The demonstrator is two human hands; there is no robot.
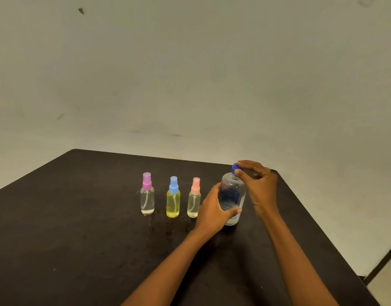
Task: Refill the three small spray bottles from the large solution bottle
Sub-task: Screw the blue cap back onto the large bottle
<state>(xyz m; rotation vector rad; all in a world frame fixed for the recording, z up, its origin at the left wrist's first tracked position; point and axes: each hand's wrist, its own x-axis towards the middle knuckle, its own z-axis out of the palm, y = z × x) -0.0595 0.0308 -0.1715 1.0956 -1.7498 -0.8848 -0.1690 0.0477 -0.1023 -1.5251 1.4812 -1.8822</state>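
Observation:
Three small spray bottles stand upright in a row on the dark table [79,228]: a purple-capped clear one [147,195], a blue-capped yellow one [173,198] and a pink-capped clear one [194,198]. All three carry their spray heads. To their right stands the large clear solution bottle [232,195] with a dark blue label. My left hand [214,210] grips its body from the left side. My right hand [257,184] pinches the bottle's blue cap [235,168] between thumb and fingers.
The table's far edge runs just behind the bottles, and its right edge drops off to a pale floor [366,217]. A plain wall [190,74] stands behind the table.

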